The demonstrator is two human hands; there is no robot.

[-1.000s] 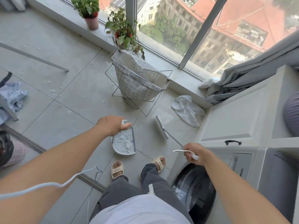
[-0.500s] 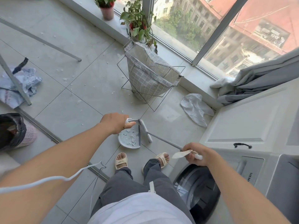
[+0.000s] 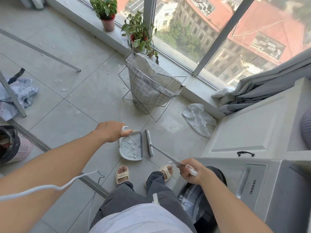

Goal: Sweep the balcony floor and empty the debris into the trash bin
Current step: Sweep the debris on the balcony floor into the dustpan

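Left grip (image 3: 111,132) holds dustpan (image 3: 131,148) handle (debris inside); right grip (image 3: 191,171) holds broom (image 3: 149,142).

Left hand (image 3: 112,131) grips dustpan (image 3: 131,149) holding white scraps on floor (image 3: 67,121); right hand (image 3: 191,172) grips broom (image 3: 149,143) handle, head just beside dustpan.

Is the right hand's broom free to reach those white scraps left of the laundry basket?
Probably not directly: the right hand holds the broom just right of the dustpan, which lies between it and the scraps.
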